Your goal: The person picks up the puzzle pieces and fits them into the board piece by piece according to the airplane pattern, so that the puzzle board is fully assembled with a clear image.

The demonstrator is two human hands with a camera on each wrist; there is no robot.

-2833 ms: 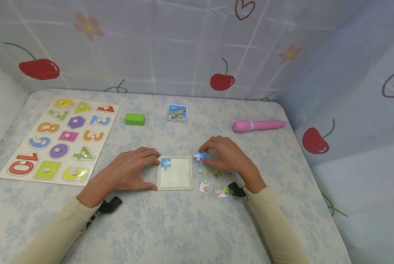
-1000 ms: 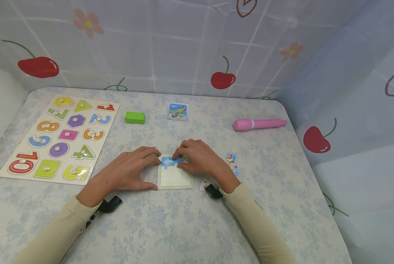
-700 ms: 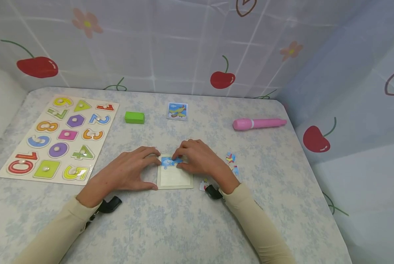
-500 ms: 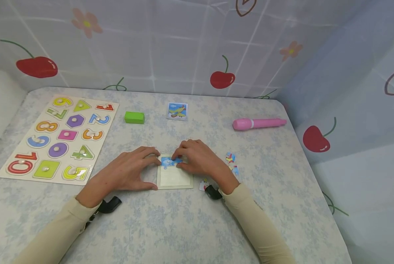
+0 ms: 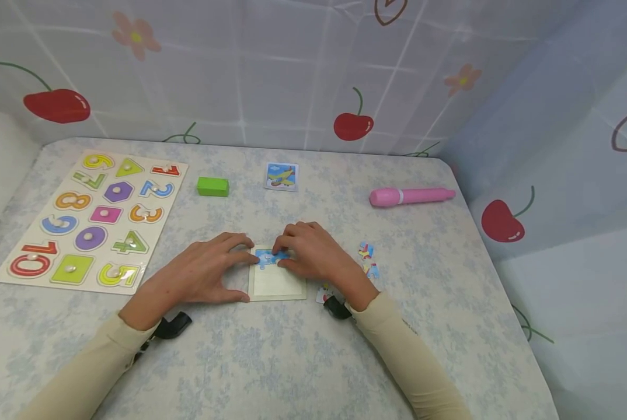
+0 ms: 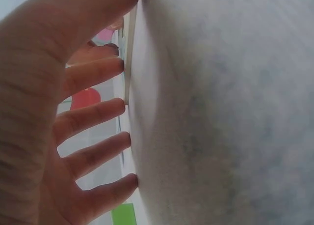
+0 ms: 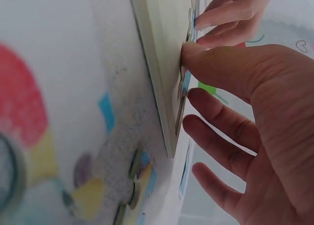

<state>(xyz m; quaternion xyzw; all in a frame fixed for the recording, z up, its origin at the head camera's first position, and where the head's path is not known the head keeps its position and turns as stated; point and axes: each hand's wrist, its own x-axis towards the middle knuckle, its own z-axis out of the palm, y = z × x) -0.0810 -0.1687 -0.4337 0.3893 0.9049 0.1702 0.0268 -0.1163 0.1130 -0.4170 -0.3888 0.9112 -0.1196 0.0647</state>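
A square puzzle tray [image 5: 277,287] lies flat in front of me. In its far left corner sits a blue sky jigsaw piece [image 5: 263,256]. My right hand [image 5: 316,254] pinches a second blue jigsaw piece [image 5: 280,256] between thumb and fingers, down in the tray's far row beside the first piece. The thumb [image 7: 196,58] shows at that piece's edge in the right wrist view. My left hand [image 5: 205,271] is spread along the tray's left side, thumb near the front corner and a fingertip at the corner piece. Its straight fingers [image 6: 93,112] show in the left wrist view.
Loose jigsaw pieces [image 5: 366,251] lie right of the tray, partly hidden under the right forearm. Behind stand a green block [image 5: 213,186], an airplane picture card [image 5: 281,177] and a pink pen-like stick [image 5: 412,196]. A number-and-shape board [image 5: 105,214] lies at left.
My right hand has carried the second blue piece leftward from beside the tray into its far row, next to the corner piece. My left hand has stayed at the tray's left side.
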